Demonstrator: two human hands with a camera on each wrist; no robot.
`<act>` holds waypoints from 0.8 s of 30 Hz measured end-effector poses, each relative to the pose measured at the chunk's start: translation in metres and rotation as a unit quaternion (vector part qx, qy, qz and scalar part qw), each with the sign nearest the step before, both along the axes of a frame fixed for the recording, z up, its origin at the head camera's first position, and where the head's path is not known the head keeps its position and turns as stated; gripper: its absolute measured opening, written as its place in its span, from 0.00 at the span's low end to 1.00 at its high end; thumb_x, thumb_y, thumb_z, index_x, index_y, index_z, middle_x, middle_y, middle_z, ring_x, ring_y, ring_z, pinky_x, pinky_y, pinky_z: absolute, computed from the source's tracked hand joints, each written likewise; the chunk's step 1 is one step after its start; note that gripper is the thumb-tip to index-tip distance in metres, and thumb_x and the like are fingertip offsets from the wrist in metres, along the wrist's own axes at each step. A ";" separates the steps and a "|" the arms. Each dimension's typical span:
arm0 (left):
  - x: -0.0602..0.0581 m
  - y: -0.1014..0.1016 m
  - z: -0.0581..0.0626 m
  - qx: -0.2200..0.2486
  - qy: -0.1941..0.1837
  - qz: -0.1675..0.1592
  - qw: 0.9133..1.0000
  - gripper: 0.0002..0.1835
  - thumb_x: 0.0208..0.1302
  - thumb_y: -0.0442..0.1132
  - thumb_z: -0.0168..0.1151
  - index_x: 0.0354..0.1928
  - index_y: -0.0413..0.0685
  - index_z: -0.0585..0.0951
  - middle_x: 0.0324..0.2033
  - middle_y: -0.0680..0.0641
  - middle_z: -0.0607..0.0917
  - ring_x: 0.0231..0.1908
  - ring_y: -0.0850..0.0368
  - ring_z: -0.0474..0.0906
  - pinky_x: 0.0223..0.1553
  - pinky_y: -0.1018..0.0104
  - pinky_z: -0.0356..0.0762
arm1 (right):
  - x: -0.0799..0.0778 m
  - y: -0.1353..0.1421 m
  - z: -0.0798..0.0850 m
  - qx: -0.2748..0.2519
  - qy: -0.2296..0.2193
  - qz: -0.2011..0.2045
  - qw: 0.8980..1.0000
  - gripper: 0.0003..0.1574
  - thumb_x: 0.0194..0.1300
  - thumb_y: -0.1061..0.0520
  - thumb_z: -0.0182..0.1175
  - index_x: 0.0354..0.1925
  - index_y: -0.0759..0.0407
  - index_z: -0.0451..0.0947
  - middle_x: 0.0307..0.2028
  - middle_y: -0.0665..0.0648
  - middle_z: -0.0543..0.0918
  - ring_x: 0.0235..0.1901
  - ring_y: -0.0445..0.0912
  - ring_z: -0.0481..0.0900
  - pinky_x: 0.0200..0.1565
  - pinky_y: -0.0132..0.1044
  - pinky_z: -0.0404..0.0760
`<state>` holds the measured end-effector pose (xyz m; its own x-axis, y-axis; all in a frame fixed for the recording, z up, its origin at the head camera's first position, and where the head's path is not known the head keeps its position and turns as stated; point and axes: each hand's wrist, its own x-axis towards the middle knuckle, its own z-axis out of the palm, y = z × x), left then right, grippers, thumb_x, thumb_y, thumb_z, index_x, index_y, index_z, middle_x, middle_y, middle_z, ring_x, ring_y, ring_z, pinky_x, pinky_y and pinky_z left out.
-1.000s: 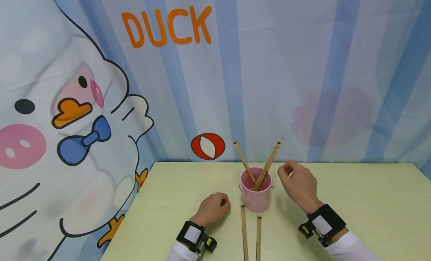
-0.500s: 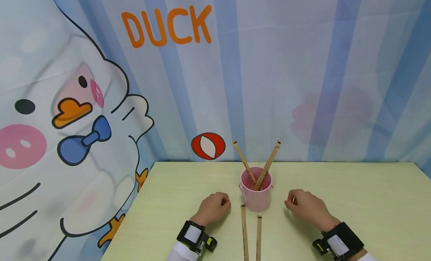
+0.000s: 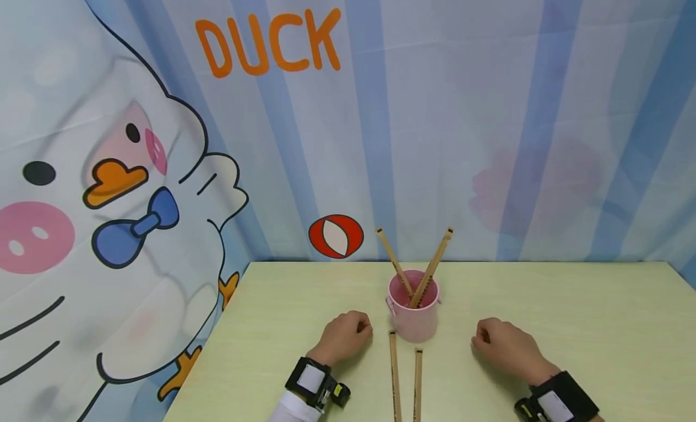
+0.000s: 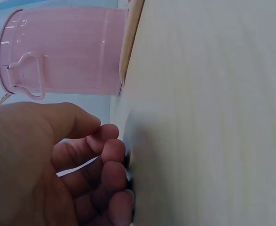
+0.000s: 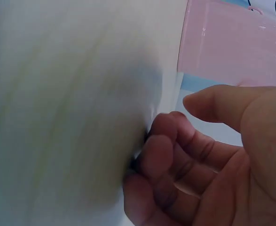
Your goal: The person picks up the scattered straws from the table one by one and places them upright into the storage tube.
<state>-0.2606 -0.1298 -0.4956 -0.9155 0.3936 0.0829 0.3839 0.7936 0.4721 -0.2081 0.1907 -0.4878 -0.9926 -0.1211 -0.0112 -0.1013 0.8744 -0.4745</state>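
My left hand (image 3: 339, 337) rests on the table left of a pink bucket (image 3: 414, 319), its fingers loosely curled. In the left wrist view nothing lies between the thumb and fingers (image 4: 113, 176). To the bucket's right, my right hand (image 3: 508, 349) is likewise loosely curled low at the tabletop and holds nothing. Slim tan sticks (image 3: 432, 268) with dark ends and small printed marks lean inside the bucket. Two more such sticks lie in front of it, a left one (image 3: 394, 373) and a right one (image 3: 418, 383), their near ends cut off by the frame.
The pale yellow table (image 3: 609, 313) reaches back to a blue striped curtain (image 3: 446, 107) printed with a large duck. A small handle (image 4: 33, 75) sticks out from the bucket's side. Both wrists wear black camera straps.
My right hand has drawn back from beside the bucket's rim, toward me and to the right, and come down low at the table. The left hand, bucket and sticks have stayed put.
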 end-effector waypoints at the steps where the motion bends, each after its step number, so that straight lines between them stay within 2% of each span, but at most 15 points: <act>1: 0.000 0.000 0.000 0.001 0.000 0.000 1.000 0.09 0.62 0.42 0.54 0.23 0.55 0.76 0.17 0.58 0.72 0.19 0.64 0.66 0.23 0.67 0.64 | 0.000 0.000 0.000 0.000 0.000 -0.002 1.000 0.14 0.58 0.53 0.57 0.20 0.53 0.67 0.15 0.48 0.67 0.18 0.43 0.65 0.22 0.37 0.61; 9: -0.003 0.000 -0.001 0.002 -0.015 0.000 1.000 0.09 0.62 0.42 0.54 0.23 0.56 0.76 0.17 0.57 0.72 0.20 0.64 0.66 0.23 0.67 0.64 | 0.000 -0.001 -0.001 -0.006 -0.008 -0.009 1.000 0.14 0.58 0.53 0.58 0.19 0.53 0.67 0.15 0.49 0.67 0.17 0.43 0.65 0.22 0.37 0.61; 15: -0.001 -0.001 0.001 -0.006 -0.015 -0.002 1.000 0.11 0.63 0.44 0.55 0.22 0.56 0.76 0.16 0.58 0.70 0.19 0.64 0.65 0.23 0.67 0.63 | 0.001 -0.003 0.000 -0.008 -0.007 -0.009 1.000 0.15 0.58 0.52 0.57 0.19 0.53 0.67 0.15 0.49 0.67 0.17 0.43 0.65 0.22 0.37 0.61; 19: 0.006 0.005 0.007 -0.022 -0.016 -0.010 1.000 0.15 0.63 0.46 0.56 0.18 0.54 0.73 0.13 0.58 0.67 0.16 0.64 0.63 0.20 0.68 0.60 | 0.002 -0.003 0.000 -0.010 -0.009 -0.009 1.000 0.15 0.58 0.52 0.58 0.19 0.53 0.67 0.15 0.49 0.67 0.17 0.43 0.65 0.21 0.37 0.61; 24: 0.022 0.022 0.014 -0.051 -0.011 -0.023 0.998 0.21 0.60 0.52 0.57 0.12 0.54 0.69 0.09 0.59 0.63 0.13 0.65 0.62 0.16 0.69 0.57 | 0.002 -0.002 0.000 -0.010 -0.017 -0.010 1.000 0.14 0.58 0.52 0.57 0.19 0.54 0.68 0.15 0.49 0.67 0.18 0.43 0.65 0.22 0.37 0.61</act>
<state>-0.2390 -0.1074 -0.4817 -0.8973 0.4409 0.0197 0.4115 0.8196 0.3987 -0.2060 0.1887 -0.4879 -0.9940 -0.1014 -0.0419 -0.0676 0.8664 -0.4948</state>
